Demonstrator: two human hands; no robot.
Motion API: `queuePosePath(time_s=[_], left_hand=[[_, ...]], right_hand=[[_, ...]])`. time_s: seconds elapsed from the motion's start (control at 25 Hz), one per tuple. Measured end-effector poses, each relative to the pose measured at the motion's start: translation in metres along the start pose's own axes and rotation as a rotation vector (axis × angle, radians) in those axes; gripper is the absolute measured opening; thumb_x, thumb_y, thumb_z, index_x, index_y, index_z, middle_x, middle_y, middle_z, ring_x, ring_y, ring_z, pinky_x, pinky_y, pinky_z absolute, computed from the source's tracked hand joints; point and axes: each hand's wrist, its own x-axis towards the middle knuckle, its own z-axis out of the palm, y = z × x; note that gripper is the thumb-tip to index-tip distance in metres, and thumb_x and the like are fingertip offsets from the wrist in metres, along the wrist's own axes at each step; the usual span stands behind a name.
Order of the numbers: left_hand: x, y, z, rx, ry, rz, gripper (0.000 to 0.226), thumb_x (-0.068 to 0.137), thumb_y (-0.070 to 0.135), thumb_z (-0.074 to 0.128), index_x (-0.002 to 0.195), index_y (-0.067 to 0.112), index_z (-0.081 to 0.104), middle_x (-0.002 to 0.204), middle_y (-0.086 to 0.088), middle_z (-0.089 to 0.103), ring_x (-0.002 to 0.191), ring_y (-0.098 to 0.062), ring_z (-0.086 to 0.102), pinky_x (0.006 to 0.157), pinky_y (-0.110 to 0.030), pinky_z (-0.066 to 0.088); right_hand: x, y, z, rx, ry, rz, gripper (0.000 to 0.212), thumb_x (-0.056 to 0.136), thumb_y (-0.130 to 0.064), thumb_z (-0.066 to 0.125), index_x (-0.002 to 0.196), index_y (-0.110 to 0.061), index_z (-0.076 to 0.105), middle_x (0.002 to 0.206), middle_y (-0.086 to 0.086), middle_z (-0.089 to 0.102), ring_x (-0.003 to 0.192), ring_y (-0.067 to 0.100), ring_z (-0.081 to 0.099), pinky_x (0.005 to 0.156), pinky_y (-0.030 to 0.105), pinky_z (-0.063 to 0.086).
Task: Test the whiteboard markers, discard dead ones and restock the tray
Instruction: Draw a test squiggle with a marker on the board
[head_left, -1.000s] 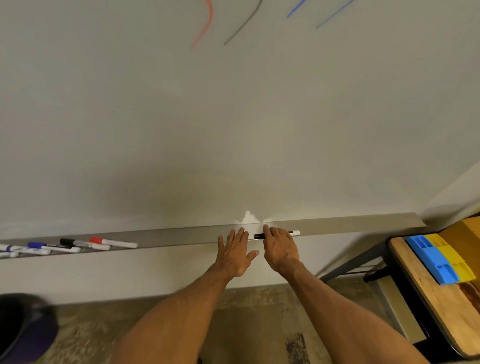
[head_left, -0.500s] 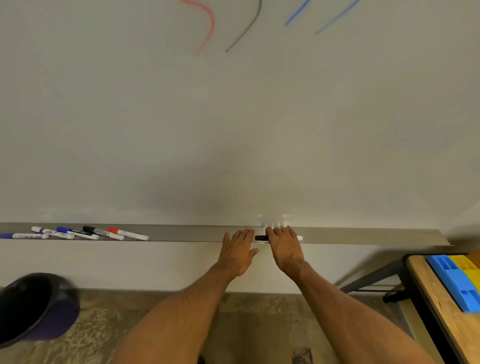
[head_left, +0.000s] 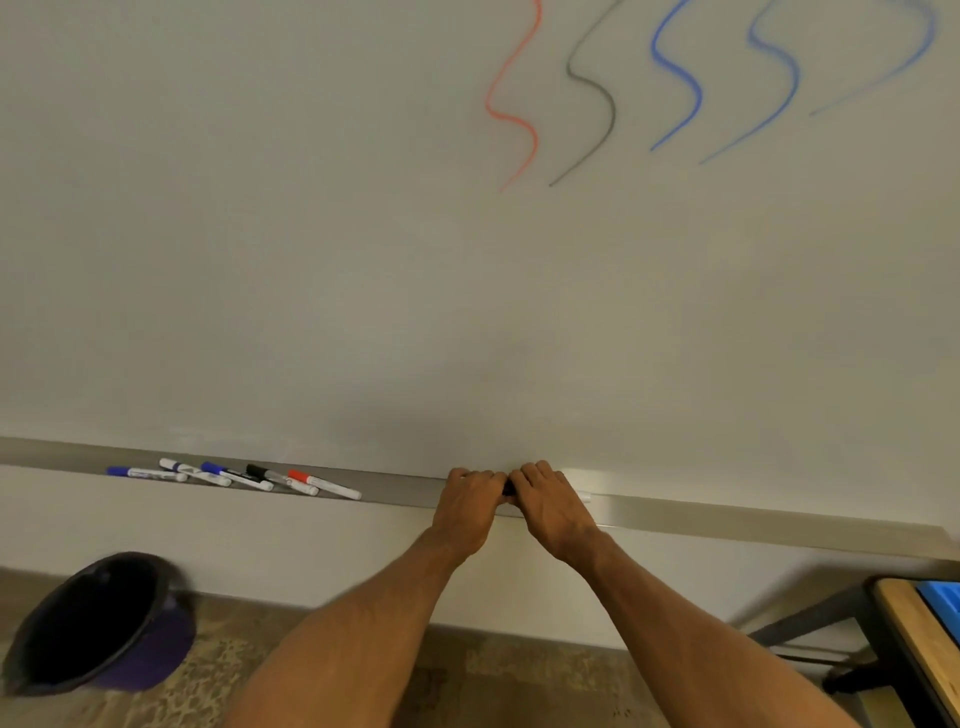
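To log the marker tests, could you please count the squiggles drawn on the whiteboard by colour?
Red squiggles: 1
Black squiggles: 1
Blue squiggles: 3, the rightmost faint
Total: 5

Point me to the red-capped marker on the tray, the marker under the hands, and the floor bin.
Red-capped marker (head_left: 324, 485): head view, middle of its white barrel.
Black-capped marker (head_left: 508, 488): head view, the exposed bit of black cap.
Bin (head_left: 150, 660): head view, purple outer wall.

Smooth glossy whiteboard (head_left: 311, 260), matt metal tray (head_left: 779, 527), wooden tabletop (head_left: 904, 634), rough mottled floor (head_left: 519, 675).
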Motion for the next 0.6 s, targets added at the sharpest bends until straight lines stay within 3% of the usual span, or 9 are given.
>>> queuePosePath(time_s=[0.12,0.2,0.28,0.4,0.52,0.6], left_hand=[[-0.005,-0.021,-0.022,0.095,0.029,0.037,0.017,0.101,0.026,0.044,0.104,0.022,0.06,0.099,0.005,0.068,0.087,-0.015,0.061,0.087,-0.028,0.032],[-0.012,-0.036,-0.044,0.194,0.067,0.066,0.013,0.099,0.025,0.048,0.1,0.021,0.06,0.094,0.004,0.068,0.081,-0.017,0.06,0.082,-0.03,0.029],[-0.017,-0.049,-0.069,0.286,0.1,0.117,0.008,0.089,0.029,0.065,0.086,0.023,0.063,0.074,0.006,0.067,0.063,-0.016,0.059,0.075,-0.032,0.026],[-0.021,-0.073,-0.1,0.364,0.175,0.207,0.024,0.066,0.032,0.086,0.066,0.025,0.063,0.05,0.01,0.057,0.043,-0.013,0.05,0.066,-0.032,0.02],[-0.022,-0.096,-0.124,0.399,0.254,0.248,0.018,0.071,0.029,0.083,0.078,0.026,0.067,0.059,0.01,0.062,0.051,-0.013,0.057,0.07,-0.033,0.022],[-0.025,-0.107,-0.14,0.395,0.356,0.262,0.017,0.074,0.029,0.082,0.078,0.025,0.066,0.062,0.009,0.062,0.054,-0.014,0.057,0.068,-0.033,0.021]], right_hand=[[0.018,-0.023,-0.007,-0.003,-0.029,-0.02,0.016,0.096,-0.013,0.041,0.109,-0.014,0.051,0.097,0.003,0.061,0.079,0.023,0.054,0.069,0.03,0.036],[0.03,-0.039,-0.015,-0.02,0.018,-0.03,0.016,0.097,-0.015,0.041,0.109,-0.014,0.052,0.094,0.005,0.061,0.073,0.023,0.055,0.065,0.032,0.038],[0.04,-0.056,-0.027,-0.04,0.06,-0.056,0.015,0.096,-0.017,0.047,0.107,-0.013,0.056,0.086,0.006,0.062,0.065,0.023,0.054,0.059,0.031,0.038],[0.056,-0.081,-0.048,-0.076,0.139,-0.055,0.018,0.097,-0.027,0.049,0.11,-0.017,0.056,0.075,0.005,0.06,0.055,0.022,0.054,0.05,0.029,0.036],[0.065,-0.099,-0.065,-0.161,0.19,0.007,0.029,0.098,-0.037,0.041,0.123,-0.027,0.055,0.063,0.0,0.055,0.044,0.018,0.049,0.041,0.024,0.028],[0.069,-0.107,-0.076,-0.116,0.265,0.058,0.041,0.099,-0.042,0.03,0.129,-0.023,0.052,0.071,0.0,0.061,0.052,0.018,0.055,0.044,0.026,0.036]])
